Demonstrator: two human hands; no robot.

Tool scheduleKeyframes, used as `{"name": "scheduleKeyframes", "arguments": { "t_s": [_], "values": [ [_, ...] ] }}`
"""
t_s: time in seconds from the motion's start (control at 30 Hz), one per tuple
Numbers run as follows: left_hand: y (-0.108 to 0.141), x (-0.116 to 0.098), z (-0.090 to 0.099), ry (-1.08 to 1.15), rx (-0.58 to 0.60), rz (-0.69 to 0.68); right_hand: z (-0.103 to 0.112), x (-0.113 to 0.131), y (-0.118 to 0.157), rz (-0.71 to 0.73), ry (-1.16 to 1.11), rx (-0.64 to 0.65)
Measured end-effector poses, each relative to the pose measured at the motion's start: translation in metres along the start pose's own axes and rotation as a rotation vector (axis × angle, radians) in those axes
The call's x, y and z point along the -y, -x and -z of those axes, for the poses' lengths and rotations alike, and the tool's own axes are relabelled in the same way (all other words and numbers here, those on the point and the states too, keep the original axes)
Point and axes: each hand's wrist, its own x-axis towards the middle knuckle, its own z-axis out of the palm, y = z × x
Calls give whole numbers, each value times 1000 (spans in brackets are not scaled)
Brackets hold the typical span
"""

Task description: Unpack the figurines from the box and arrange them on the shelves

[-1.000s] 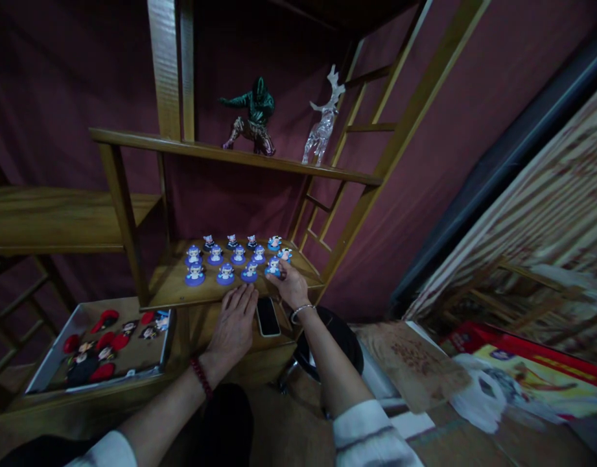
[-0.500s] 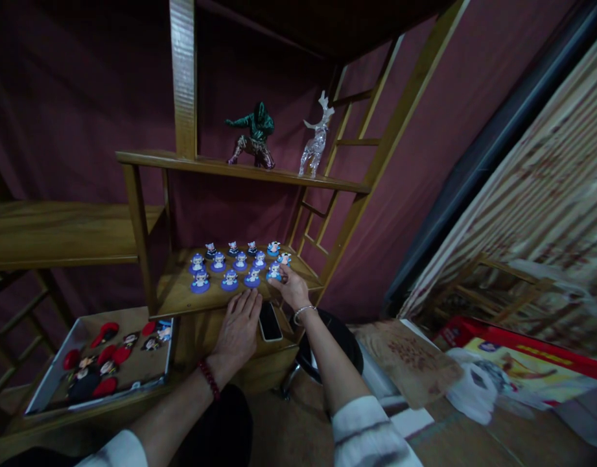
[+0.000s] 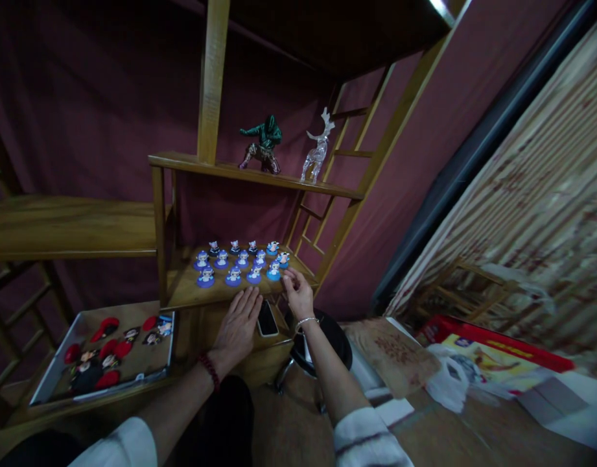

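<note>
On the lower shelf [image 3: 181, 292], seen in the head view, small figurines stand upright in loose rows, purple-based ones mostly at the left and centre. The right hand [image 3: 299, 295] is just beside the light-blue-based figurine [image 3: 273, 271] at the front row's right end; its grip is partly open, thumb and curled fingers close together, with nothing visibly held. The left hand [image 3: 237, 327] lies palm down near the shelf's front edge, its grip flat and empty. The step in hand looks like fine positioning at the row's end; I judge any touch there calls for a light pinch, clear of the close neighbours.

The shelf is smooth brown wood. Below it, a phone [image 3: 268, 319] lies beside the left hand, and an open box [image 3: 142, 360] holds red-and-black pieces [image 3: 107, 380]. A crouching figure [image 3: 269, 134] and a clear deer [image 3: 316, 155] stand above, against a maroon wall [image 3: 240, 207]; a black stool [image 3: 334, 344] is at right.
</note>
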Motion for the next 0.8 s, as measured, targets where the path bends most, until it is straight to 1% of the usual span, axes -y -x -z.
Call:
{"name": "scheduleKeyframes", "arguments": {
  "t_s": [0.07, 0.13, 0.23, 0.37, 0.43, 0.53, 0.67, 0.8],
  "values": [
    [8, 0, 1, 13, -5, -9, -1, 6, 15, -24, -42, -63],
    [17, -1, 2, 33, 6, 0, -4, 12, 33, -34, -67, -97],
    [34, -1, 1, 81, 51, 52, -16, 22, 63, -44, -107, -76],
    [63, 9, 0, 149, 143, 126, -44, 31, 105, -59, -98, 56],
    [77, 18, 1, 173, 190, 160, -62, 34, 126, -64, -74, 132],
    [98, 34, 5, 186, 230, 228, -91, 35, 152, -89, -58, 230],
    [122, 53, 10, 171, 260, 285, -126, 35, 178, -111, -55, 338],
    [143, 70, 15, 153, 260, 292, -149, 36, 194, -104, -27, 378]
  ]
}}
